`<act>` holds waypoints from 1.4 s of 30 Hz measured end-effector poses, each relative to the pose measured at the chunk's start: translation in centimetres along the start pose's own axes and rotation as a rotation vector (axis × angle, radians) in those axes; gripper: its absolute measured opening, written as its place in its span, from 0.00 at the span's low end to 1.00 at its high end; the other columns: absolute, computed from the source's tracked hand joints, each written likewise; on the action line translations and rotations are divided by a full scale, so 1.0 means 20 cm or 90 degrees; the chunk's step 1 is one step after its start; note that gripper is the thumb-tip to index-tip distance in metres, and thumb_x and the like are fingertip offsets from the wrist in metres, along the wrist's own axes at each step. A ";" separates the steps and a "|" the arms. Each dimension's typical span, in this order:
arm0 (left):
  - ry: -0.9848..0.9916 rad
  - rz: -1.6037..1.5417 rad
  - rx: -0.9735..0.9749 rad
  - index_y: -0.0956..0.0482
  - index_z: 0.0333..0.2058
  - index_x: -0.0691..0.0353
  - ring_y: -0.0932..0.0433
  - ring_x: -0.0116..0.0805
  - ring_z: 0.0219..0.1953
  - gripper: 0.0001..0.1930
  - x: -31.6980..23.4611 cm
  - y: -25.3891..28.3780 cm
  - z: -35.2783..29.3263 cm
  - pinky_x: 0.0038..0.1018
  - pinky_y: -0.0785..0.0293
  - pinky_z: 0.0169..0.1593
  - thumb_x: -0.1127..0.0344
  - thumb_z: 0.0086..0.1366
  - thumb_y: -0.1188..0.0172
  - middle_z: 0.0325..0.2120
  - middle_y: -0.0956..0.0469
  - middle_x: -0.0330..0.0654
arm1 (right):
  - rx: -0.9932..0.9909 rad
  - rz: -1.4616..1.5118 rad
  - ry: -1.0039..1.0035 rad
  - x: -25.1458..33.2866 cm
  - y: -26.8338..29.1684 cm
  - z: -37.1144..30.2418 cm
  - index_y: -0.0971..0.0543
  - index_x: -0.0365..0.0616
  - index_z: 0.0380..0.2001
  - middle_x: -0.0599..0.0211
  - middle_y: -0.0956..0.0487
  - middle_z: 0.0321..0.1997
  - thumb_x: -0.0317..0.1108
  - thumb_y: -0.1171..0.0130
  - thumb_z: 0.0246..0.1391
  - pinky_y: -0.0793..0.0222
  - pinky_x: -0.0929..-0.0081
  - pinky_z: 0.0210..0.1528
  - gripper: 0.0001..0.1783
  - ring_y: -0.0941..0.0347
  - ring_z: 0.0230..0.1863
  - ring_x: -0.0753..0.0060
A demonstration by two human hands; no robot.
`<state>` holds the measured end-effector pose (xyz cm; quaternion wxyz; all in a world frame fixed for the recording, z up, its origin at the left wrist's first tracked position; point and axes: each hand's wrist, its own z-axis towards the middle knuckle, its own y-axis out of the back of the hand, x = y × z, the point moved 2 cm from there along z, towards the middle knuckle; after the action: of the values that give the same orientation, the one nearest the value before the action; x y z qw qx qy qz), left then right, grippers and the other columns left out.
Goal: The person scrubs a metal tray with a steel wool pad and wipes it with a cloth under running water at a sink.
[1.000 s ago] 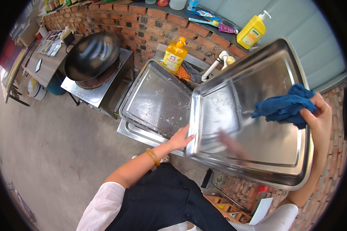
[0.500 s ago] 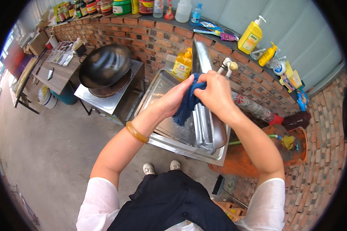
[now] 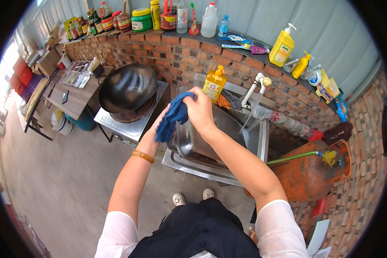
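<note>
From my remote seat I see both hands meeting just above the middle of the frame, over a steel sink (image 3: 262,142) set against a brick wall. The right hand (image 3: 200,109) is closed around a blue cloth (image 3: 171,120), fingers wrapped over its upper end, while the rest of the cloth hangs down to the left. The left hand (image 3: 161,118) is mostly hidden behind that cloth, so I cannot tell how far its grip is open or whether it pinches the fabric; it is touching or just beside it. A steel tray (image 3: 193,139) sits tilted in the sink right under the hands, its rim toward the lower left.

I judge the cloth soft, limp and light, probably damp, so it folds around whatever presses it; bunching it in the palm gives the surest hold. The tray looks thin, stiff and slick when wet, with a rolled rim that is the sensible place to take it, since the flat face offers nothing to pinch.

A yellow bottle (image 3: 214,82) stands just behind the hands, a tap (image 3: 256,88) to its right, and a dark wok (image 3: 127,88) to the left on a steel stand
</note>
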<state>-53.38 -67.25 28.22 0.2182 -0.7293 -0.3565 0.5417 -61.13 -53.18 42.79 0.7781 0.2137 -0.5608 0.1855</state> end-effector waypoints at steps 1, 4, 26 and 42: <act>-0.012 0.013 -0.047 0.23 0.41 0.51 0.24 0.27 0.26 0.21 0.05 0.06 0.04 0.23 0.25 0.30 0.43 0.66 0.54 0.28 0.21 0.34 | -0.020 0.048 -0.012 0.01 0.02 0.03 0.27 0.39 0.27 0.75 0.30 0.22 0.26 0.47 0.50 0.40 0.83 0.28 0.02 0.36 0.25 0.84; 0.017 0.032 -0.161 0.27 0.47 0.58 0.21 0.27 0.35 0.22 0.08 -0.09 -0.03 0.24 0.23 0.38 0.47 0.67 0.53 0.36 0.21 0.37 | -0.164 0.081 -0.007 0.05 0.15 0.12 0.27 0.36 0.24 0.68 0.28 0.20 0.31 0.47 0.49 0.37 0.76 0.30 0.08 0.34 0.26 0.77; -0.109 0.542 -0.460 0.31 0.45 0.72 0.24 0.33 0.36 0.25 0.17 -0.08 0.00 0.29 0.27 0.42 0.60 0.56 0.37 0.36 0.22 0.50 | -0.307 0.326 -0.358 -1.90 1.38 0.39 0.27 0.42 0.39 0.70 0.25 0.36 0.35 0.46 0.52 0.29 0.71 0.43 0.13 0.27 0.38 0.71; -0.033 0.659 -0.580 0.27 0.36 0.69 0.32 0.20 0.25 0.15 0.18 -0.06 -0.02 0.21 0.33 0.29 0.60 0.64 0.44 0.23 0.26 0.37 | 0.102 -0.352 0.178 -1.17 -0.15 0.58 0.22 0.42 0.41 0.57 0.27 0.53 0.49 0.44 0.49 0.42 0.56 0.57 0.23 0.36 0.57 0.52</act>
<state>-52.82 -63.74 27.01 -0.4051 -0.8115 -0.1596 0.3897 -75.71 -63.12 23.36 0.8491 0.3912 -0.3529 0.0385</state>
